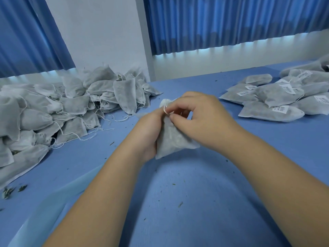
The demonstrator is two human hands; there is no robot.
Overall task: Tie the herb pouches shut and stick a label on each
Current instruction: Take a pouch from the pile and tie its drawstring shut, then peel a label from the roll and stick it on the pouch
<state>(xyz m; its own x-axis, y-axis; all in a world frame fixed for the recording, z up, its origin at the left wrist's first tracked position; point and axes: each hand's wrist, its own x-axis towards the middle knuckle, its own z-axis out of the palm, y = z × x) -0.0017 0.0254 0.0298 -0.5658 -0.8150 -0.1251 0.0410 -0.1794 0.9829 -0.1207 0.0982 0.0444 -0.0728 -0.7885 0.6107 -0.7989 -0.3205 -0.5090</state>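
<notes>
A grey-white herb pouch (170, 139) stands upright at the table's middle, held between both hands. My left hand (147, 132) grips its left side, the fingers curled round the body. My right hand (201, 118) is curled over the pouch's gathered neck and pinches the white drawstring (165, 110), which forms a small loop there. A large heap of unlabelled pouches (62, 111) with loose strings lies at the left. Flat pouches bearing white barcode labels (281, 97) are piled at the right.
The blue table (178, 193) is dotted with herb crumbs, and a few dried leaves (10, 190) lie near its left edge. A strip of translucent backing paper (53, 202) runs across the front left. Blue curtains and a white wall stand behind the table.
</notes>
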